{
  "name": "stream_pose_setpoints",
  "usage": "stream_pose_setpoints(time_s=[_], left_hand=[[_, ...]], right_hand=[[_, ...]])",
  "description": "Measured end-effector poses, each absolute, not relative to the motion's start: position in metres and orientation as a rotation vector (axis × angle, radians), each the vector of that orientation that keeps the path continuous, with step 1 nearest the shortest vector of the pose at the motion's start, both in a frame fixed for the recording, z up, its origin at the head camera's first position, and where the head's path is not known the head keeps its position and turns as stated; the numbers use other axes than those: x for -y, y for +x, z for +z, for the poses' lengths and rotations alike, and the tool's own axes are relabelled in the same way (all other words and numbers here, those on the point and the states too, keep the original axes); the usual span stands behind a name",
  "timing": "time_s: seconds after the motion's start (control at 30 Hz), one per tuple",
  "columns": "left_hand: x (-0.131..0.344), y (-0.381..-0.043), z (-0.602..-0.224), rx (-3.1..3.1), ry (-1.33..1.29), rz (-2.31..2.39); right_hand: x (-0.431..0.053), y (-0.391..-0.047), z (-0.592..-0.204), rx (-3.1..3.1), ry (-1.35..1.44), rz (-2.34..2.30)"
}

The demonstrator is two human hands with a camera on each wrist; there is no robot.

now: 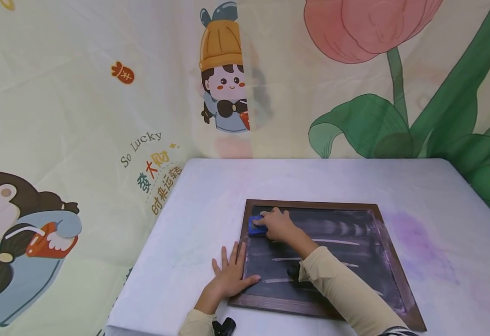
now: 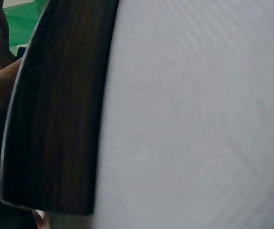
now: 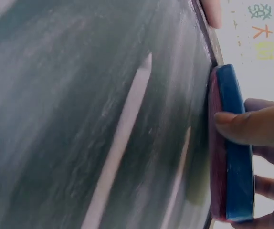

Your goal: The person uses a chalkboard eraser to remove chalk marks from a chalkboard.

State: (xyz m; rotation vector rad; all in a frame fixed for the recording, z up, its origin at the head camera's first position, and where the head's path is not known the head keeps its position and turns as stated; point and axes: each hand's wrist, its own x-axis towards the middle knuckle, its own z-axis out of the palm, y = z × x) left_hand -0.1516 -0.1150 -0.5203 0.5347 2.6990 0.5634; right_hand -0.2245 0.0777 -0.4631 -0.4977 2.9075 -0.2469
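Note:
A chalkboard in a brown wooden frame lies on the white-covered table. White chalk lines run across it, with smeared chalk along its upper part. My right hand grips a blue board eraser at the board's upper left corner. Seen from the right wrist, the eraser's reddish felt faces the board and the thumb lies along its side. At the left edge, my left hand rests on the frame with fingers spread and straight. The dark frame side fills much of the left wrist view.
The white table cover surrounds the board and carries a purple stain to the right. Behind stands a printed cloth backdrop with a cartoon figure and a tulip. My right sleeve crosses over the lower board.

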Motion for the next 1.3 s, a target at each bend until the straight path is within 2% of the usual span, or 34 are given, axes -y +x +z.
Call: stream_pose_setpoints(time_s=[0.63, 0.97, 1.3], left_hand=[[0.112, -0.151, -0.521, -2.679, 0.539, 0.557], [0.117, -0.147, -0.516, -2.677, 0.517, 0.629], [0.115, -0.150, -0.518, -2.663, 0.533, 0.632]], right_hand=[[-0.112, -0.214, -0.475, -2.896, -0.529, -0.433], [-0.189, -0.192, -0.469, -2.927, -0.432, -0.439], [-0.276, -0.161, -0.456, -2.993, -0.261, -0.131]])
